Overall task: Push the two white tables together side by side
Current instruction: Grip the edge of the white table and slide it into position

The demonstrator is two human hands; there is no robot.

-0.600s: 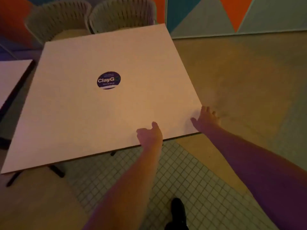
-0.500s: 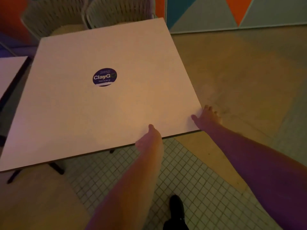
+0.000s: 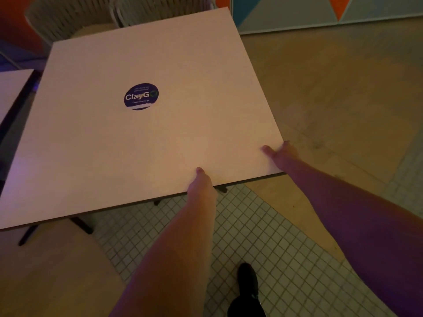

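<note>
A square white table (image 3: 96,156) with a round dark blue "ClayGo" sticker (image 3: 141,96) fills the middle of the head view. My left hand (image 3: 201,183) grips its near edge, thumb on top and fingers hidden underneath. At the near right corner my right hand (image 3: 280,154) holds the table too, thumb on the top and fingers around the side edge. A second white table (image 3: 11,92) shows only as a corner at the left edge. A dark gap separates the two tables.
Two woven light chairs (image 3: 75,21) stand behind the table at the far side. The table's black legs (image 3: 80,225) stand on beige floor and white mosaic tile. My black shoe (image 3: 248,280) is below, and a painted wall runs along the back right.
My left hand slid from resting on the tabletop to clamping the near edge. The right hand tightened around the corner. The gap to the left table looks narrower.
</note>
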